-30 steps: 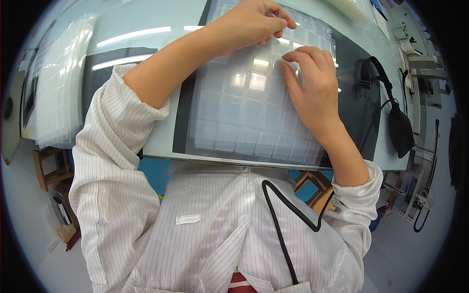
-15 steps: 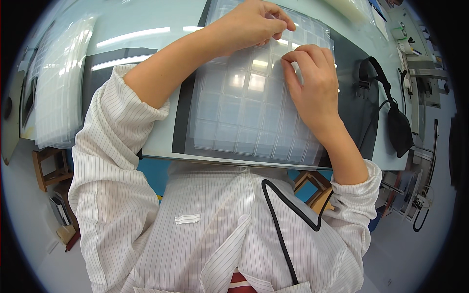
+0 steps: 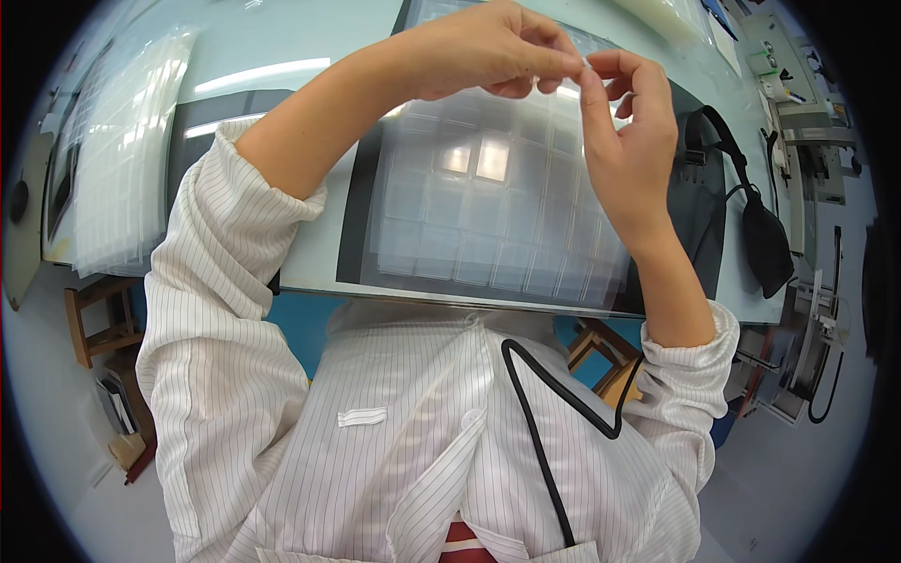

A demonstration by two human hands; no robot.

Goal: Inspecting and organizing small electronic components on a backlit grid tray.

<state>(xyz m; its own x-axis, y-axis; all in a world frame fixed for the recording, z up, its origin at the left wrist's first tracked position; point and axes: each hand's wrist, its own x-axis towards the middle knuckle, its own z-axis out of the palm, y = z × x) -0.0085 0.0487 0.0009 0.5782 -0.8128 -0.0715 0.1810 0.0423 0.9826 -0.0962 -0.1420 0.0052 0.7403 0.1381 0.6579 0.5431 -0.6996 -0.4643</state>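
A clear plastic sheet with a grid of rectangular pockets (image 3: 450, 206) lies on a dark mat (image 3: 355, 225) in front of me. Over its far right part, my left hand (image 3: 511, 52) and my right hand (image 3: 631, 122) meet at the fingertips. The left thumb and forefinger are pinched together. Thumb and forefinger of the right hand close on the same spot. Something tiny and pale shows between the fingertips, too small to name. The far part of the sheet is hidden behind my left hand and forearm.
A stack of clear pocketed sheets (image 3: 127, 159) lies on the left of the glass-topped table (image 3: 253, 52). At the right, a black pouch with a strap (image 3: 765, 244) hangs near the table edge. Wooden stools (image 3: 99, 319) stand below.
My right hand has moved up and to the right, off the sheet. My left hand has shifted slightly right, and the fingertips of both hands, apart before, now meet.
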